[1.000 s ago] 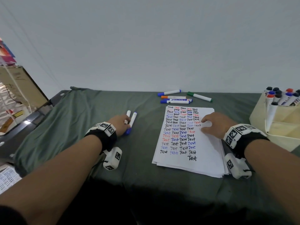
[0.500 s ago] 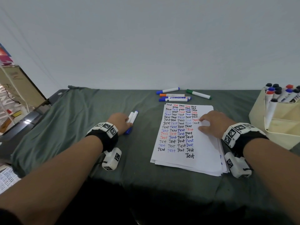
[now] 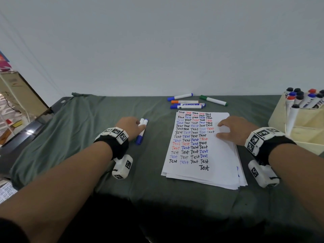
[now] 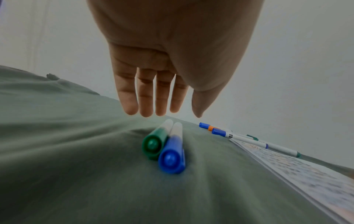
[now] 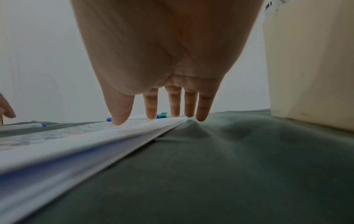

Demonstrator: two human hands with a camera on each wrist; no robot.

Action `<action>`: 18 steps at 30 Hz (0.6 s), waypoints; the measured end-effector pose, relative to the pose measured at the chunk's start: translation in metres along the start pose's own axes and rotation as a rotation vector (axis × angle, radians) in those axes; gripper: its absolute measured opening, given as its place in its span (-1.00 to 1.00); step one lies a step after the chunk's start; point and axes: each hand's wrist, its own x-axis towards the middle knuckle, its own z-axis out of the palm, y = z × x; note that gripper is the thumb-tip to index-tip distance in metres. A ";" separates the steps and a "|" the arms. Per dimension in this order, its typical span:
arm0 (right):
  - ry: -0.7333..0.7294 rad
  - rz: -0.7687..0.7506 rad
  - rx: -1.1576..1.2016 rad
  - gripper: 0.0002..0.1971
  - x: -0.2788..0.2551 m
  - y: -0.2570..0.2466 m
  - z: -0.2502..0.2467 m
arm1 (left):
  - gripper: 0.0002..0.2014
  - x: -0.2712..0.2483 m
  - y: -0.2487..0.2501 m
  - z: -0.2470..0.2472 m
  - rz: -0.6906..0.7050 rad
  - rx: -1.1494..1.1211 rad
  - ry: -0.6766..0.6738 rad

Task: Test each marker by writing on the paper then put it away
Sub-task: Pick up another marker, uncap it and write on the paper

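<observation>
Two capped markers lie side by side on the green cloth, one with a blue cap (image 4: pixel 172 153) (image 3: pixel 139 139) and one with a green cap (image 4: pixel 154 144). My left hand (image 3: pixel 135 125) (image 4: pixel 161 112) is over their far ends with straight fingers, holding nothing. Whether it touches them I cannot tell. My right hand (image 3: pixel 226 128) (image 5: pixel 162 119) rests on the upper right of the paper stack (image 3: pixel 215 165) (image 5: pixel 57 136), fingers spread, tips pressing the top sheet. That sheet is filled with rows of "Test" in black, blue and red.
Several more capped markers (image 3: pixel 186 103) lie behind the paper near the wall, and a green one (image 3: pixel 213 100) lies to their right. A cream holder box (image 3: pixel 278 116) (image 5: pixel 310 75) at the right edge holds several markers. Shelving stands beyond the table's left edge.
The two markers under my left hand were splayed apart and now lie parallel and touching. My left hand has shifted slightly over them. My right hand has stayed on the paper.
</observation>
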 end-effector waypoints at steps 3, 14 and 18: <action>-0.006 0.015 -0.009 -0.34 0.002 0.006 0.004 | -0.59 0.007 0.010 -0.014 0.027 0.022 -0.003; -0.075 0.079 0.034 -0.20 0.008 0.009 0.019 | -0.59 0.050 0.121 -0.033 0.303 0.129 -0.078; -0.067 0.073 0.031 -0.22 0.008 0.010 0.018 | -0.62 0.067 0.156 -0.018 0.394 0.280 -0.150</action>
